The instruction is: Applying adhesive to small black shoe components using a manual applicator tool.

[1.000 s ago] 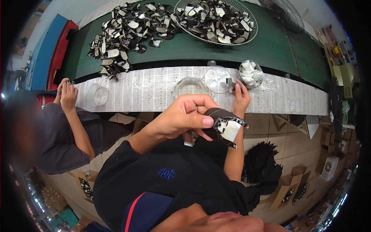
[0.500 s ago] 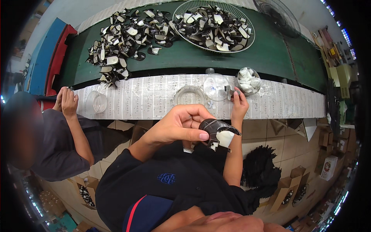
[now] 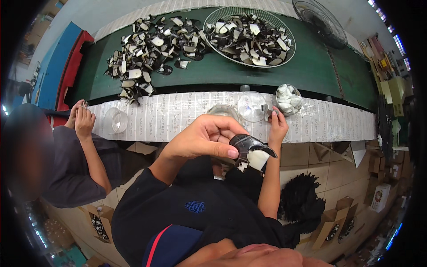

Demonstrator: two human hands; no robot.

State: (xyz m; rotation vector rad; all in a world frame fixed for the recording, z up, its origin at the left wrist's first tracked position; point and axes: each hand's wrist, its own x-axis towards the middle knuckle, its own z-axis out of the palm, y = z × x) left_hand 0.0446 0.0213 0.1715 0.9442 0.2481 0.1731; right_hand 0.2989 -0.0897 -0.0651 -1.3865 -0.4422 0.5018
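Observation:
In front of my chest, my left hand (image 3: pixel 211 140) pinches a curved black shoe piece (image 3: pixel 245 143). It has a glossy, crocodile-patterned outside and a white inner face turned to the right. At the bench's near side, the fingers of my right hand (image 3: pixel 277 127) are closed on a small grey piece (image 3: pixel 266 111), too small to make out fully. That hand is beside a clear round dish (image 3: pixel 251 106) and a clear tub of white wads (image 3: pixel 289 99). Partly behind my left hand stands another clear round container (image 3: pixel 225 110).
Many similar black-and-white pieces (image 3: pixel 158 42) lie heaped on the green belt (image 3: pixel 187 80); others fill a round wire basket (image 3: pixel 209 48). A wire fan guard (image 3: pixel 331 31) stands far right. A co-worker (image 3: pixel 75 160) sits left, near a clear cup (image 3: pixel 116 120). Open cardboard boxes (image 3: pixel 331 220) stand on the floor.
The view has shifted slightly, so the bench appears lower. My left hand still holds the shoe piece, which has tilted a little. My right hand stays by the tub with the grey piece.

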